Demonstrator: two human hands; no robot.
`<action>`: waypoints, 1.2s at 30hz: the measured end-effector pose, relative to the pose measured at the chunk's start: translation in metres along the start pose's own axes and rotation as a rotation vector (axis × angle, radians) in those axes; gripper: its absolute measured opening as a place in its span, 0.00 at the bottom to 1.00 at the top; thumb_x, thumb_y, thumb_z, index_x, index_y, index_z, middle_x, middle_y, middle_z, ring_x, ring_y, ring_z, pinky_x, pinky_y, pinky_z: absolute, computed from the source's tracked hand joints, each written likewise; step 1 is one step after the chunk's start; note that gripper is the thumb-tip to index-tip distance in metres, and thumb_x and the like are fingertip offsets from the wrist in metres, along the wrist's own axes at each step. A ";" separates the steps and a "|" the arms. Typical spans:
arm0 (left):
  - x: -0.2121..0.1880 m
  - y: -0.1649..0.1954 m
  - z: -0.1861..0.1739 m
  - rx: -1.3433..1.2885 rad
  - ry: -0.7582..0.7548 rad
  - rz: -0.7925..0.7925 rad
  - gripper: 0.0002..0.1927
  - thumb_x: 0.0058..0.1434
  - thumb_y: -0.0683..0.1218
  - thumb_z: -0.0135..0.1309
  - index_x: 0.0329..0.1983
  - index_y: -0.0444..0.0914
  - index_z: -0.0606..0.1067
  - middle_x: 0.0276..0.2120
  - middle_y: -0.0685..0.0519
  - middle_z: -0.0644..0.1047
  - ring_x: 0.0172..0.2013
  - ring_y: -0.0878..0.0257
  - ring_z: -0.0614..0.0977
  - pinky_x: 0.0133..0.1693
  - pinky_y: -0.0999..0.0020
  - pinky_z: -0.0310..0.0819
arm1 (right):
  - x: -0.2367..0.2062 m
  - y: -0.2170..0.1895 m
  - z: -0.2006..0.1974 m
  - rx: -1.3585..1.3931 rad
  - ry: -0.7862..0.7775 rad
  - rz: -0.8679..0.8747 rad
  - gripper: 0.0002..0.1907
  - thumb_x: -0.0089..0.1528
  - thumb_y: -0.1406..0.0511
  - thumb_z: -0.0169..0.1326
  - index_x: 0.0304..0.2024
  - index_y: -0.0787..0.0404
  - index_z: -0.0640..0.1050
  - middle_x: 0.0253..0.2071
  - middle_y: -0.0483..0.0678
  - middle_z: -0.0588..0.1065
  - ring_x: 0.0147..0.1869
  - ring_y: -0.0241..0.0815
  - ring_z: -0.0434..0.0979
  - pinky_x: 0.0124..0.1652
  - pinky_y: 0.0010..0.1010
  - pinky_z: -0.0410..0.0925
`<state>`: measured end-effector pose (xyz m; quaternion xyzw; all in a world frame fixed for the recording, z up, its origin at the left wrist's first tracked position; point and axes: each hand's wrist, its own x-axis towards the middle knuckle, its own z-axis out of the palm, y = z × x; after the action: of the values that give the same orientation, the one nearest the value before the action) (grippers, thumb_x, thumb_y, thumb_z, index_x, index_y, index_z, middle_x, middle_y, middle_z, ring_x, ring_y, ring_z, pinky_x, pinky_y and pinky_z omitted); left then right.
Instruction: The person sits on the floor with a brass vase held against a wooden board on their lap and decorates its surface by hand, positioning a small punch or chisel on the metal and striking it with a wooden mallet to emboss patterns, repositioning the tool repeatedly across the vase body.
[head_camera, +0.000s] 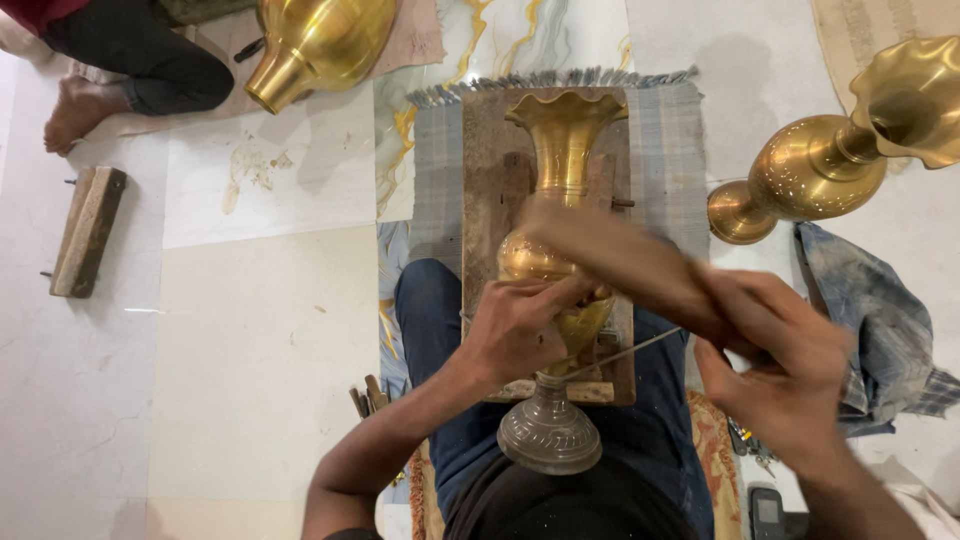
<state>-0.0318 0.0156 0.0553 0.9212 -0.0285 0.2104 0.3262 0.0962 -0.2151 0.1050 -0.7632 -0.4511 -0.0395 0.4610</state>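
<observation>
On the wooden board (490, 190) at centre, a brass vase (560, 150) lies with its flared mouth toward 12 o'clock. The left hand (515, 325), fingers curled, pins a thin metal tool (625, 352) to the vase's belly. The right hand (785, 370), at 4 o'clock, grips a blurred wooden mallet (610, 250). Best to hold the tool firmly and strike squarely. No labels or packages show.

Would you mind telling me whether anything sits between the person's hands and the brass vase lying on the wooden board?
Nothing visible does. The left hand already rests on the brass vase. The right hand, beside the vase, swings a blurred wooden tool over its belly; a thin metal rod reaches in.
</observation>
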 end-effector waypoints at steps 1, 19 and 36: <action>0.003 -0.001 -0.001 0.000 -0.007 0.026 0.32 0.47 0.36 0.58 0.59 0.39 0.75 0.39 0.50 0.84 0.39 0.55 0.87 0.41 0.62 0.84 | -0.007 0.001 0.004 0.003 0.055 0.076 0.33 0.53 0.73 0.59 0.63 0.65 0.76 0.52 0.52 0.79 0.45 0.38 0.81 0.45 0.24 0.74; 0.028 -0.006 -0.019 0.003 -0.352 0.244 0.30 0.50 0.34 0.59 0.57 0.48 0.75 0.43 0.55 0.85 0.45 0.56 0.86 0.48 0.61 0.82 | -0.099 -0.003 0.041 -0.073 0.357 0.307 0.15 0.55 0.77 0.61 0.45 0.73 0.78 0.39 0.58 0.78 0.39 0.40 0.79 0.44 0.27 0.70; 0.050 -0.003 -0.031 -0.006 -0.412 0.156 0.31 0.49 0.37 0.60 0.58 0.46 0.77 0.29 0.52 0.83 0.27 0.56 0.84 0.26 0.59 0.74 | -0.120 0.005 0.083 0.413 0.213 0.710 0.41 0.52 0.78 0.61 0.69 0.70 0.69 0.52 0.54 0.78 0.53 0.37 0.78 0.52 0.26 0.71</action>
<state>0.0028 0.0416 0.0958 0.9387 -0.1664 0.0422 0.2988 -0.0004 -0.2334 -0.0033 -0.7545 -0.1085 0.1342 0.6332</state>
